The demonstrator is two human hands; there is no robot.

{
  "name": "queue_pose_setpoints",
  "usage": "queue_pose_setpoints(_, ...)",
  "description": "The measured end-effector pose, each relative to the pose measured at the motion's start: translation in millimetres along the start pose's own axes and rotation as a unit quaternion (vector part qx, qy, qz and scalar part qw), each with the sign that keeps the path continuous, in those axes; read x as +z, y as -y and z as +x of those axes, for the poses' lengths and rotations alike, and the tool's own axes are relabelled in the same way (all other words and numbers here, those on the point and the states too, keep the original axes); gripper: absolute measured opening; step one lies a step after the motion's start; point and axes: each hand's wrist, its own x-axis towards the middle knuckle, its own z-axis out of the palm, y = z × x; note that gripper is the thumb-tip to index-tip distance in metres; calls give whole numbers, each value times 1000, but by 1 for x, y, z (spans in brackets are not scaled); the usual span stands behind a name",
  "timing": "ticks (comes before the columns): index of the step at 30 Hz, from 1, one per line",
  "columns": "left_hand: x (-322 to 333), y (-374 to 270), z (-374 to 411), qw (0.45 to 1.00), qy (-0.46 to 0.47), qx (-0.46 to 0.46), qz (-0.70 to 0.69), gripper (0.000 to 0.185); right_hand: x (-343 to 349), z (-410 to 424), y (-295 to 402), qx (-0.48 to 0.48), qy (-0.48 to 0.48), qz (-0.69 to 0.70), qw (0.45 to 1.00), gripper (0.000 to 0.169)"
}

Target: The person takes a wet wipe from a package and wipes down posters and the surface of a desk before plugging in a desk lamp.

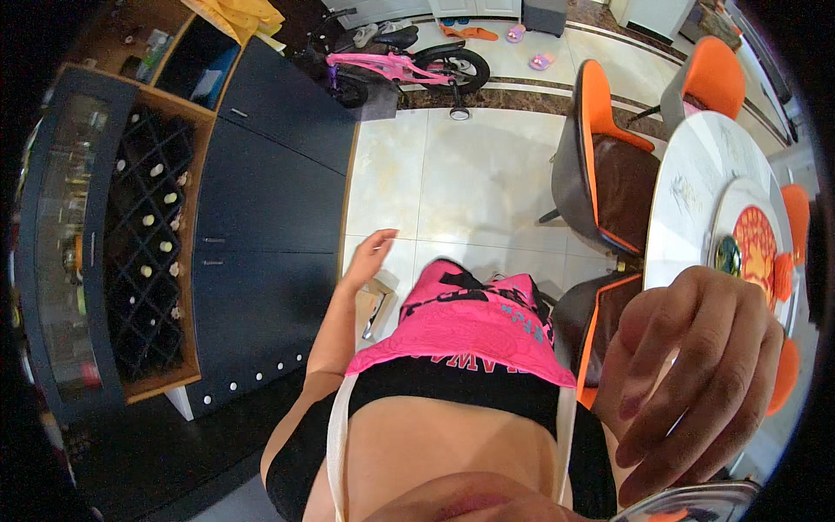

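My left hand (373, 260) hangs out to the left of my body, over the tiled floor by the dark cabinet, its fingers slightly bent and nothing in it. My right hand (698, 372) is raised close to the camera at the lower right, fingers loosely curled with gaps between them. No held thing shows in it, though part of its palm is hidden. Below its fingertips, the curved rim of a clear container (691, 499) enters the view, with something orange inside. I wear a pink apron (463, 326) with white straps over a black top.
A dark cabinet (274, 189) with a bottle rack (150, 241) lines the left side. Orange-and-brown chairs (620, 183) surround a round white table (685, 176) on the right. A pink bicycle (398, 68) and slippers (541, 62) lie ahead; a cardboard box (370, 307) sits near my left forearm.
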Motion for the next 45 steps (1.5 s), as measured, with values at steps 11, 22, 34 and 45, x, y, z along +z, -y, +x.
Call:
queue_pose_setpoints(11, -73, -14, 349, 997, -7, 1, 83, 27, -257, 76, -174, 20, -63, -69, 995, 20)
queue_pose_setpoints(22, -84, -220, 722, 991, 41, 127, 22, 27, -521, 20, -262, 133, -259, -176, 940, 17)
queue_pose_setpoints(34, -52, -249, 877, 982, -157, -45, -97, 26, -922, 24, -421, 325, -277, -136, 894, 14)
queue_pose_setpoints(45, -224, -419, 1168, 949, -276, 127, -87, 28, -1061, 81, -579, 471, -141, -137, 860, 12)
